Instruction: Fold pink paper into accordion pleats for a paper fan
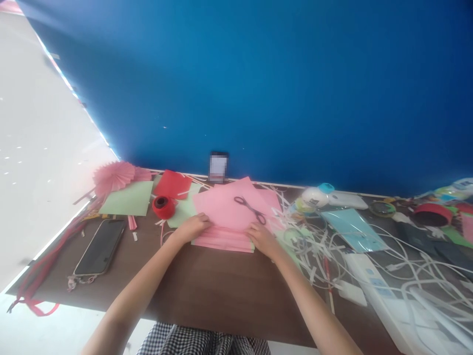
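Observation:
A sheet of pink paper [221, 212] lies in front of me, with several narrow pleats across its near end. My left hand [194, 228] is closed on the left end of the pleats. At their right end, my right hand [261, 240] pinches the same sheet; the thumbs are partly hidden. Dark-handled scissors [250, 210] rest on the pink paper just beyond my right hand. More pink paper [271, 198] shows underneath on the right. Beside my left hand are a red spool of ribbon [163, 207] and a red paper square [173, 185].
A phone [99, 247] lies on the dark table [210, 291] at left, near a pink pleated paper fan [114, 177] and green paper [127, 198]. Tangled white cables [314, 251] and a power strip [380, 291] spread at right. A blue wall [258, 88] stands behind.

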{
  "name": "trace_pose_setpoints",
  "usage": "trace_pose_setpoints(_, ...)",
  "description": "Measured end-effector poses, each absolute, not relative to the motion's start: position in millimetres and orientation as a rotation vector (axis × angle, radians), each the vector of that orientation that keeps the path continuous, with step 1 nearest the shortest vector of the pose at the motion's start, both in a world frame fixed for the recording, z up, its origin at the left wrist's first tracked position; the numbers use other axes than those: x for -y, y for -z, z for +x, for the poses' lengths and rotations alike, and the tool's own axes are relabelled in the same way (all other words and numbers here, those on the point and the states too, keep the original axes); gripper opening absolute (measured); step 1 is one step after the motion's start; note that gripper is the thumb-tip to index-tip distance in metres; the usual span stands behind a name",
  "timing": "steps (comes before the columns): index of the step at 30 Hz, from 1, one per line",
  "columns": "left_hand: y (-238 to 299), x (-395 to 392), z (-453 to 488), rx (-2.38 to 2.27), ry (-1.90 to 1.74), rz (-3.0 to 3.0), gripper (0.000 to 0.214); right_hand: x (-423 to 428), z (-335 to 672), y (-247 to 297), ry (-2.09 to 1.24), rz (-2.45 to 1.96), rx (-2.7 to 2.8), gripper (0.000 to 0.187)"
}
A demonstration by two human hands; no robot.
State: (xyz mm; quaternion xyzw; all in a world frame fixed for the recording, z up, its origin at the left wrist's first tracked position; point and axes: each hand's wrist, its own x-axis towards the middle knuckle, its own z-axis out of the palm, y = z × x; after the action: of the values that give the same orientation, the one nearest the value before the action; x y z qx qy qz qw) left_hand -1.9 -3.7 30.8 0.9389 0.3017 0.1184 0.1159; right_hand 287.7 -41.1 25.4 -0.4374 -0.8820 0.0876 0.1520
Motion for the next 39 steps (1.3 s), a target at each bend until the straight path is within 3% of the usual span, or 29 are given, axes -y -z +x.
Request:
trace_pose_setpoints(18, -32, -4, -20, -0.906, -0.446, 2.369, 0.035, 39, 298, -22, -0.375, -1.232, 2.5, 0.032)
trace_pose_setpoints(27, -35, -7, -18, -0.978, -0.463, 2.227, 0.026, 32, 288, -45, -0.779, -1.397, 2.342, 0.019)
trace_pose_setpoints(34, -39, -11, -22, -0.989, -0.448, 2.205, 0.022, 15, 282, -64, -1.16, -1.468, 2.296, 0.027)
trace_pose_setpoints(39, -37, -9, -21, -0.968, -0.502, 2.208, 0.02, 10, 261, -65, -0.825, -1.471, 2.343, 0.015)
